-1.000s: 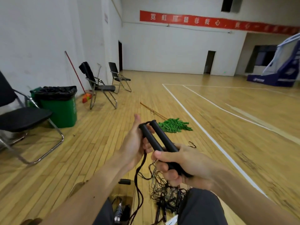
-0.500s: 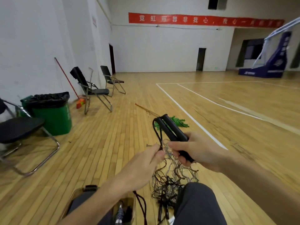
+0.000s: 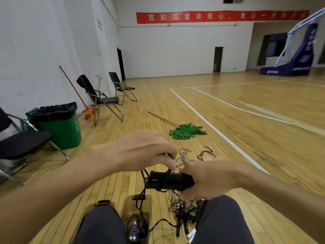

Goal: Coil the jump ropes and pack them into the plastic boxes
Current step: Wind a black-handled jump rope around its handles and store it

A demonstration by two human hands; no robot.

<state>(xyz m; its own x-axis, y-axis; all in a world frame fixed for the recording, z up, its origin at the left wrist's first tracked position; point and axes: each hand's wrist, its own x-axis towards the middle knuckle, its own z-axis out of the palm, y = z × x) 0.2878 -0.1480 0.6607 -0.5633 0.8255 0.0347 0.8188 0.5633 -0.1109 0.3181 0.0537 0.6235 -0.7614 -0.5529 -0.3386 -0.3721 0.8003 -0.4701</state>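
Observation:
My right hand grips the two black jump rope handles, held together and lying crosswise in front of me. My left hand pinches the black cord just above the handles, and the cord crosses over them. From the handles the cord hangs down toward a clear brownish plastic box on the floor, which holds a coiled rope. A second plastic box stands to its left, partly hidden by my knee. A tangle of other jump ropes lies on the floor between my legs.
A green mop lies on the wooden floor ahead. At the left are a green bin and folding chairs. My knees fill the bottom of the view. A blue basketball stand is far right.
The handles have swung from pointing up and away to lying sideways and lower. My left hand rose from below the handles to above them, bringing the cord across them.

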